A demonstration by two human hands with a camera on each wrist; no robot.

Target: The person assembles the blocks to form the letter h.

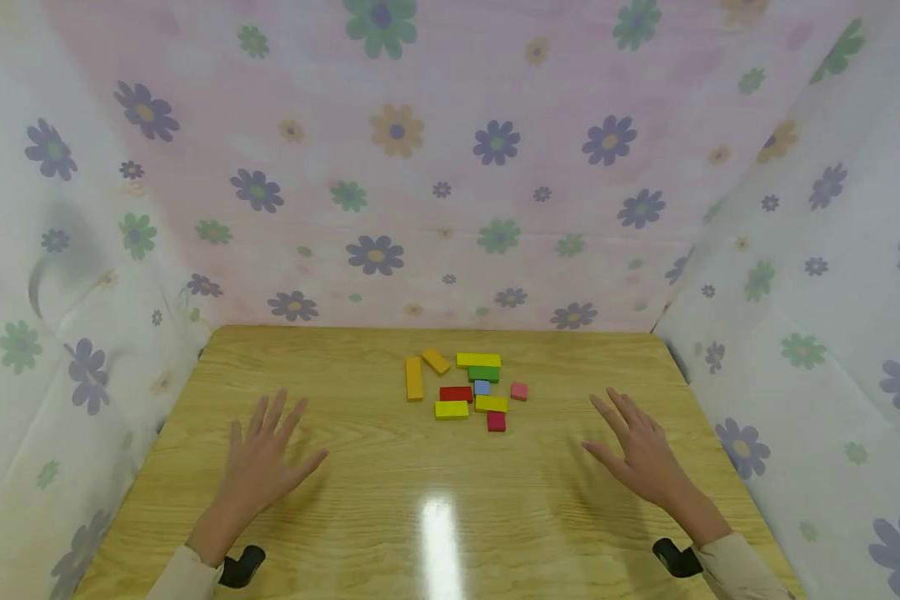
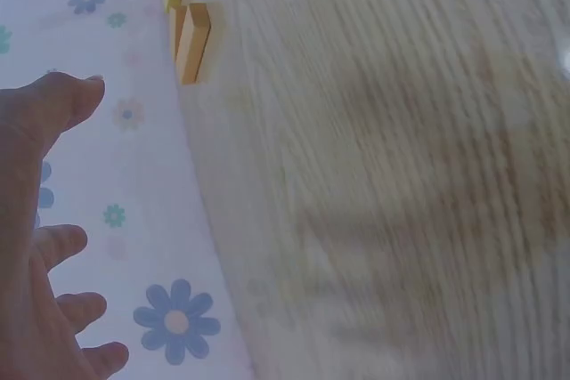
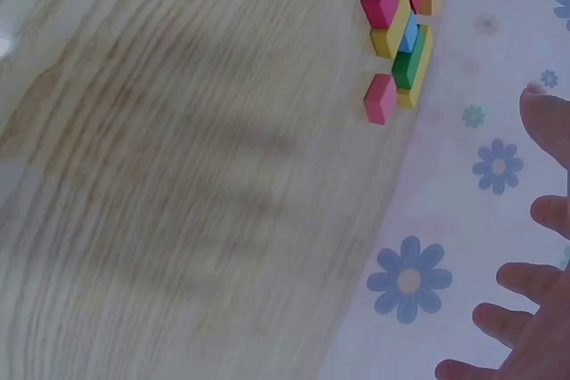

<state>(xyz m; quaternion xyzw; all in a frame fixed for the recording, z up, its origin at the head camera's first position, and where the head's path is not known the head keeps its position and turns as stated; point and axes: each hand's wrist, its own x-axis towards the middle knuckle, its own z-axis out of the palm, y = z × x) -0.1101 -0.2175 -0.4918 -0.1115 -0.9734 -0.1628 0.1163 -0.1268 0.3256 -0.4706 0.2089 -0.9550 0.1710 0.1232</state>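
My left hand [image 1: 258,467] hovers over the left side of the table with its fingers spread and nothing in it. On the right side my right hand [image 1: 641,458] is held the same way, fingers apart. Between them, farther back, lies a loose group of coloured blocks. An upright-lying orange block [image 1: 414,379] and a slanted orange block [image 1: 436,362] are nearest the left hand. A pink cube [image 1: 519,391] is nearest the right hand. Among the others are a green block [image 1: 483,374], a blue block [image 1: 482,388], a red block [image 1: 456,394] and a dark red cube [image 1: 497,422].
Three yellow blocks also lie in the group: a long one [image 1: 478,360] at the back and two shorter ones in front. The wooden table [image 1: 360,517] is bounded by flowered cloth [image 1: 450,167] at the back and both sides. Light glares off the table's front.
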